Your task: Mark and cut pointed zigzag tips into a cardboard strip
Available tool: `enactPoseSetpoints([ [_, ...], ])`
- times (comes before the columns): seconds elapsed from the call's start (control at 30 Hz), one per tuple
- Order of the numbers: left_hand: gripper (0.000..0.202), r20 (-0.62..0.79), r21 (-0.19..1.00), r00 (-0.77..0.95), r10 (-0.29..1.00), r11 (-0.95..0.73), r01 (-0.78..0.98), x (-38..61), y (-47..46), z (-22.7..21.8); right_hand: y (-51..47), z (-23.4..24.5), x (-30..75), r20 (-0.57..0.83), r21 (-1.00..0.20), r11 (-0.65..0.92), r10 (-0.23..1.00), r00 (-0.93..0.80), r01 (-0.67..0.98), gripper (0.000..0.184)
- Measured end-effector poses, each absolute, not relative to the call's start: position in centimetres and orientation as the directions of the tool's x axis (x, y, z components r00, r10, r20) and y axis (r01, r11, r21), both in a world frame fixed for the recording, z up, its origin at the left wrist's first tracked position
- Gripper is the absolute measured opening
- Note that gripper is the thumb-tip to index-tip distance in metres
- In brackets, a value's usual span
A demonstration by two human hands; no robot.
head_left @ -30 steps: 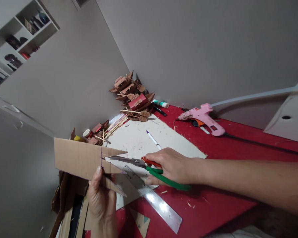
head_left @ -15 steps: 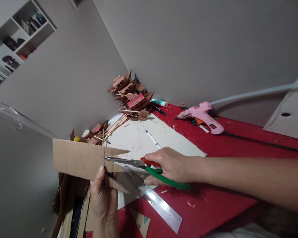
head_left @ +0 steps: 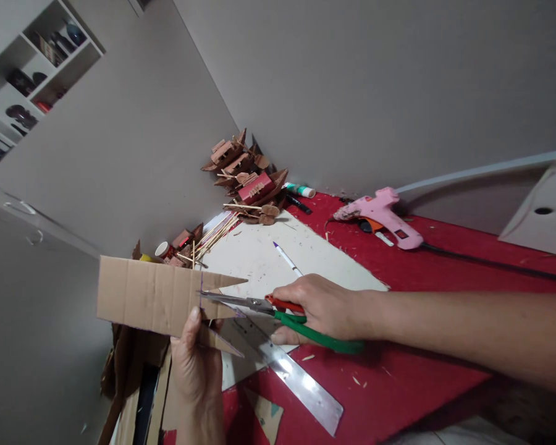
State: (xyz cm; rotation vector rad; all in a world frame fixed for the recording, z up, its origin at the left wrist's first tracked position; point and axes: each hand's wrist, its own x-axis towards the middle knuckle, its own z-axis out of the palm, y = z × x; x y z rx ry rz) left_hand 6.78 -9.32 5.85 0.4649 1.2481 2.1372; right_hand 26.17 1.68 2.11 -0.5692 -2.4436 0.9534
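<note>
My left hand [head_left: 198,358] grips a flat piece of cardboard [head_left: 148,293] from below, thumb on its near face. The right end of the cardboard is cut into pointed prongs, and a purple line crosses it at their base. In my right hand [head_left: 317,309] is a pair of scissors [head_left: 261,304] with red and green handles. Their blades lie at a slit between two prongs, with the tips close to the purple line. My fingers are wrapped round the handles.
Below the scissors lies a metal ruler [head_left: 301,386] on the red table [head_left: 389,371]. A white board [head_left: 254,247] holds a pen [head_left: 287,258]. Behind are small cardboard boats [head_left: 254,188], thin sticks [head_left: 217,235] and a pink glue gun [head_left: 387,216]. A cardboard scrap [head_left: 265,415] lies near the front.
The cardboard has tilted slightly, its prongs shifting a little to the right. My left hand and the scissors have hardly moved. The whole view has shifted slightly.
</note>
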Motion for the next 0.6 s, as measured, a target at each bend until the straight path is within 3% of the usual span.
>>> enactPoseSetpoints([
  [0.23,0.054,0.041,0.887,-0.730,0.682,-0.362,-0.288,7.0,-9.3,5.9,1.7,1.8,26.2,0.203,-0.799,0.574,0.540,-0.817,0.180,0.050],
  [0.47,0.039,0.033,0.885,-0.730,0.683,-0.359,-0.296,6.8,-9.3,6.0,1.8,1.6,26.2,0.184,-0.830,0.534,0.540,-0.821,0.164,0.052],
  [0.6,0.032,0.034,0.874,-0.765,0.643,-0.390,-0.289,6.8,-9.4,6.8,2.0,1.7,26.2,0.218,-0.778,0.601,0.529,-0.820,0.180,0.051],
])
